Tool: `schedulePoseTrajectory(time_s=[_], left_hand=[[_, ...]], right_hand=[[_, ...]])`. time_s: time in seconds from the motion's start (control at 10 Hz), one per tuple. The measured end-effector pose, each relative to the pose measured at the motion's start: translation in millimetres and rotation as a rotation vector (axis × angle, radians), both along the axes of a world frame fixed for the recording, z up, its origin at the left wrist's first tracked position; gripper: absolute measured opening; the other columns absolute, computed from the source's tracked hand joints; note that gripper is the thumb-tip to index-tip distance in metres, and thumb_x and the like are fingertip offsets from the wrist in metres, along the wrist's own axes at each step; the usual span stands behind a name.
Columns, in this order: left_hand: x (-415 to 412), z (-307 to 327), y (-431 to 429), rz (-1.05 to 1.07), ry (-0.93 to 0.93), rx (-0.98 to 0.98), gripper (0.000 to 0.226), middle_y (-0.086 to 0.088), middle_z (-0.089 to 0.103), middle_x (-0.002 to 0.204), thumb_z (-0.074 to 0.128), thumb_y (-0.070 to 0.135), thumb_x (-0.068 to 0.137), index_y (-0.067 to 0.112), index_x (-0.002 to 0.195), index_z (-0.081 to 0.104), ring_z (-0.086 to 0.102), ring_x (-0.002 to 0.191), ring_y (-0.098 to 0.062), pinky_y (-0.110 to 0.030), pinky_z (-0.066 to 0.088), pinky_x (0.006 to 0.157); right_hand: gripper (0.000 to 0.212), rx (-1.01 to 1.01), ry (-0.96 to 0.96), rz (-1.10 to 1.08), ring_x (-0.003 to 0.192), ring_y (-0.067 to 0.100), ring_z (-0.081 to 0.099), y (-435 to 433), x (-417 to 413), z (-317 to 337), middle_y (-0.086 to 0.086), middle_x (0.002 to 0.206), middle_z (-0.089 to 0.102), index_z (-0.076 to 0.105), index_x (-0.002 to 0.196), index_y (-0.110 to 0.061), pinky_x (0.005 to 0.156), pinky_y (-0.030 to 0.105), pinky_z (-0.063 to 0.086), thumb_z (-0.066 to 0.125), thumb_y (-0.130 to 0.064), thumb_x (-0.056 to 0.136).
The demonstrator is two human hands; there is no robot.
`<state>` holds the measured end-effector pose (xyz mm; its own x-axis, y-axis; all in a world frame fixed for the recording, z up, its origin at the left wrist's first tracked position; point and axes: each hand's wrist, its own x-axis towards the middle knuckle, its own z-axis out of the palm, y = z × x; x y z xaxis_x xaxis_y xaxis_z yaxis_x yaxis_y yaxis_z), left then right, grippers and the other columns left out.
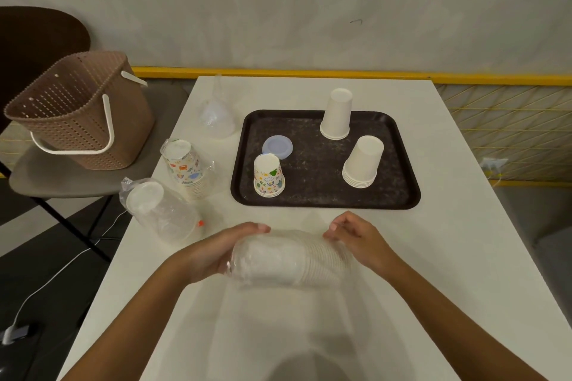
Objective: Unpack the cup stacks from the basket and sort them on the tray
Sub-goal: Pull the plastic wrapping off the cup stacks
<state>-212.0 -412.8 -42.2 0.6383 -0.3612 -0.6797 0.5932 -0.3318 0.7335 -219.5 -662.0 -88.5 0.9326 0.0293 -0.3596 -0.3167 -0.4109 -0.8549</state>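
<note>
Above the white table near its front, both hands hold a stack of white cups (288,260) wrapped in clear plastic, lying sideways. My left hand (223,252) grips its closed end; my right hand (356,240) grips the rim end. Behind them lies the dark tray (312,198), which carries two upside-down white cup stacks (337,114) (362,162), a patterned cup stack (268,176) and a bluish lid (277,147). The brown basket (77,114) sits on a chair at the left.
Left of the tray on the table stand a bagged patterned cup stack (185,167), a bagged stack of white cups (158,210) and an empty clear plastic bag (216,114). The chair (40,176) stands against the table's left edge. A cable (46,281) runs over the floor.
</note>
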Motion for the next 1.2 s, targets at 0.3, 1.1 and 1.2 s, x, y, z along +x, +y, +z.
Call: schedulePoseTrajectory(time_s=[0.3, 1.1, 1.2], left_hand=[[-2, 28, -38, 0.036, -0.373, -0.048, 0.068, 0.018, 0.052, 0.116, 0.071, 0.053, 0.061, 0.04, 0.123, 0.045, 0.059, 0.101, -0.003, -0.019, 0.053, 0.076], [20, -7, -113, -0.329, -0.33, -0.218, 0.092, 0.013, 0.032, 0.145, 0.079, 0.018, 0.067, 0.039, 0.137, 0.023, 0.028, 0.137, -0.01, -0.035, 0.028, 0.114], [20, -27, -111, -0.394, -0.349, -0.131, 0.09, 0.016, 0.031, 0.142, 0.079, 0.013, 0.071, 0.036, 0.138, 0.023, 0.025, 0.137, -0.008, -0.029, 0.03, 0.111]], right_hand=[[0.026, 0.175, 0.15, -0.067, 0.108, 0.015, 0.049, -4, -15, 14, -0.001, 0.117, 0.052, 0.043, 0.119, -0.033, 0.091, 0.025, 0.036, 0.048, -0.033, 0.094], [0.082, -0.033, -0.376, -0.249, 0.105, -0.003, 0.048, -32, -42, 49, -0.026, 0.114, 0.042, 0.03, 0.124, -0.036, 0.093, 0.022, 0.043, 0.083, -0.033, 0.062], [0.07, -0.057, -0.419, -0.22, 0.11, 0.005, 0.05, -33, -45, 58, -0.013, 0.122, 0.048, 0.036, 0.123, -0.035, 0.092, 0.023, 0.046, 0.074, -0.042, 0.065]])
